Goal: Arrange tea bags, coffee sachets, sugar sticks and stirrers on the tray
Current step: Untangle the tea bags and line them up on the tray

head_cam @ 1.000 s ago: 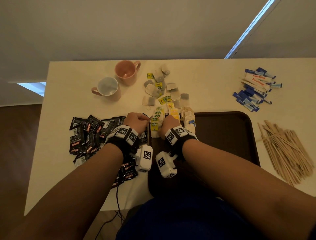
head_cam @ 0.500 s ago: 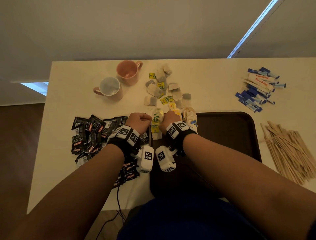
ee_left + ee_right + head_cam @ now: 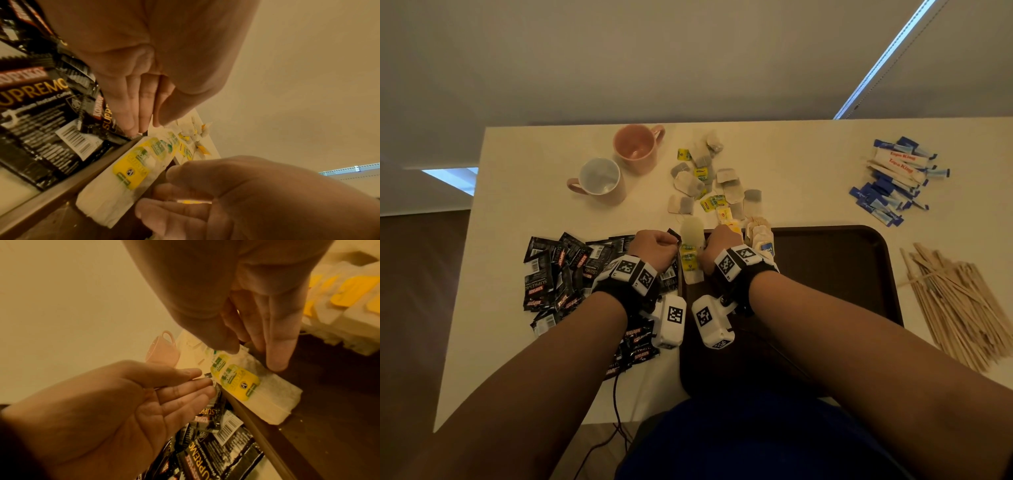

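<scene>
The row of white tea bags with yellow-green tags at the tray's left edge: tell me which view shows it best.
The left wrist view: the row of white tea bags with yellow-green tags fills the middle, tags readable, against the dark brown tray rim. The right wrist view shows it smaller. The head view shows it small, between both hands.

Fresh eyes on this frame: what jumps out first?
Both hands, left hand and right hand, meet over a row of yellow-tagged tea bags at the dark tray's left edge. Black coffee sachets sprawl left of the tray; wooden stirrers fan out on its right.
</scene>
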